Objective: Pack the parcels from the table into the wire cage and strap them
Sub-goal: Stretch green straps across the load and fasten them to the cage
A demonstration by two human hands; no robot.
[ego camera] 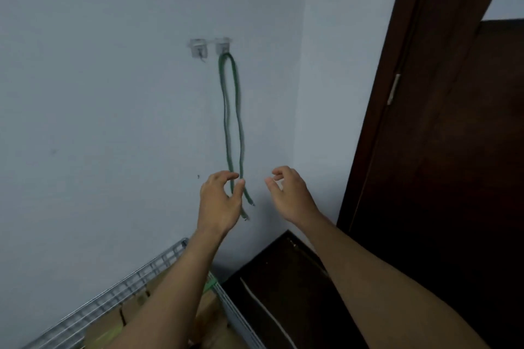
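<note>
Cord [226, 133], green, round and thin, hangs doubled over a small clear hook [222, 47] on the pale wall [99, 93], well above the hands. Its two strands drop almost straight and cross at the left hand [219, 201], and their short pale tips end just below and to the right of that hand's thumb. The left hand is raised with fingers and thumb curved into a C around the strands. The thumb tip lies against one strand and the forefinger tip is close over it, but I cannot tell whether they actually pinch the cord. The right hand [289, 195] is held up just beside the cord, apart from it, with fingers loosely bent and nothing in them.

A second hook [198, 49] sits just left of the first. Below the left forearm stands the wire cage [136, 278], a grid of grey metal, holding brown cardboard parcels [110, 326] with a flat green strap [211, 283] at its near corner. Below the right forearm is a dark, glossy table [283, 278] with a white cable [263, 303] lying on it. A dark wooden door [439, 150] stands right of the right hand.
</note>
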